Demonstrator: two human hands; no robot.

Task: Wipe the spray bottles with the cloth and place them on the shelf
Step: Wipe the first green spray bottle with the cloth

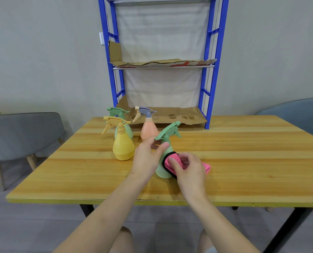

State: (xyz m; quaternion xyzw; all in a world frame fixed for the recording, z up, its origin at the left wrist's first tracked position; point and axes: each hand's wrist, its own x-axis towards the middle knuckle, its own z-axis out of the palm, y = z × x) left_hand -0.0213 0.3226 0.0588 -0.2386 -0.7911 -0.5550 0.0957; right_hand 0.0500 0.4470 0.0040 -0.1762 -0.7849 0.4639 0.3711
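On the wooden worktop (243,161) before the blue metal shelf rack (213,84), the left hand (148,157)'s grip steadies a mint-green plastic spray bottle (160,171) by its neck while the right hand (188,168)'s grip presses a pink, black-edged cloth (174,157) to its side.

Behind the yellow bottle (123,147), a green spray bottle (118,111) shows little but its trigger head; right of the yellow bottle, the right hand (190,172) and pink cloth (173,157) cover much of a second green bottle (168,132); behind the yellow bottle, the shelf (216,52) runs past the top edge.
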